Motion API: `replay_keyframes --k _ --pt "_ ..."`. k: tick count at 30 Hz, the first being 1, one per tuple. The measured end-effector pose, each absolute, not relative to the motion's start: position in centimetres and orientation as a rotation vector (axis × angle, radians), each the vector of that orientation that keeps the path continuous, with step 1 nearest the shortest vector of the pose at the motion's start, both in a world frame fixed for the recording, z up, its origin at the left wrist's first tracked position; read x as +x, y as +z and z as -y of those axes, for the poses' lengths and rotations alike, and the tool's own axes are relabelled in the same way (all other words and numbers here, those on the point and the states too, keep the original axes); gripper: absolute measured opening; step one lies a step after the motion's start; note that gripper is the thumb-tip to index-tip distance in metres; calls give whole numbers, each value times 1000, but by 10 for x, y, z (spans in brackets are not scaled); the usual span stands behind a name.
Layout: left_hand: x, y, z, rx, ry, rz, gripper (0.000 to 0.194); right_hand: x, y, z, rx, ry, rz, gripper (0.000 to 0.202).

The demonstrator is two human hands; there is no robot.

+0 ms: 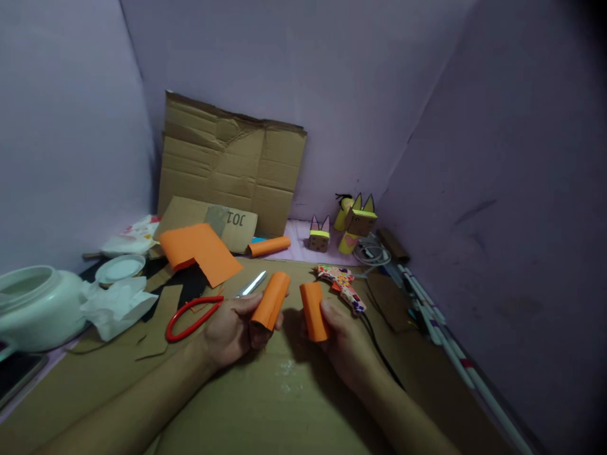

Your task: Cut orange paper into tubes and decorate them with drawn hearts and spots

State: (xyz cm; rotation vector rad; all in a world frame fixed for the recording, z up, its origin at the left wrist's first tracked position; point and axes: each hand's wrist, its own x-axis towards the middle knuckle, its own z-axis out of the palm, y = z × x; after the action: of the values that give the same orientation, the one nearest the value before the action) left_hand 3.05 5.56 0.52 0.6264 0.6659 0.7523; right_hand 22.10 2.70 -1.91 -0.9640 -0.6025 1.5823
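My left hand (233,333) is closed around an orange paper-covered tube (274,299), tilted with its dark open end toward me. In my right hand (348,341) is a second orange tube (313,313), gripped along its right side. The two tubes are apart, side by side above the cardboard sheet (265,404). Red-handled scissors (194,318) lie just left of my left hand, blades pointing away. Beyond my right hand rests a glue gun (342,285) with a colourful pattern, its black cord running back under my forearm.
A third orange tube (269,246) and cut orange paper (202,249) lie behind. Cardboard animal figures (319,235) stand near the wall. Large cardboard (232,164) leans there. Left are a white pot (42,309), crumpled tissue (118,306) and a round lid (119,268). Striped sticks (450,347) line the right.
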Motion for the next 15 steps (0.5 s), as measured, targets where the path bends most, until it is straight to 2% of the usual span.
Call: replay_keyframes --k 4,7,11,15 --pt "31 5 -54 683 755 -680 27 221 -27 -27 -1075 1314 856 48" --pt "35 7 -50 752 742 -691 26 221 -22 -22 -1084 1203 922 50" --pt "46 6 -39 801 709 -697 31 216 -7 -8 -792 1480 1038 53" --pt "54 1 -30 947 623 -784 32 213 -1 -2 -687 1652 934 44"
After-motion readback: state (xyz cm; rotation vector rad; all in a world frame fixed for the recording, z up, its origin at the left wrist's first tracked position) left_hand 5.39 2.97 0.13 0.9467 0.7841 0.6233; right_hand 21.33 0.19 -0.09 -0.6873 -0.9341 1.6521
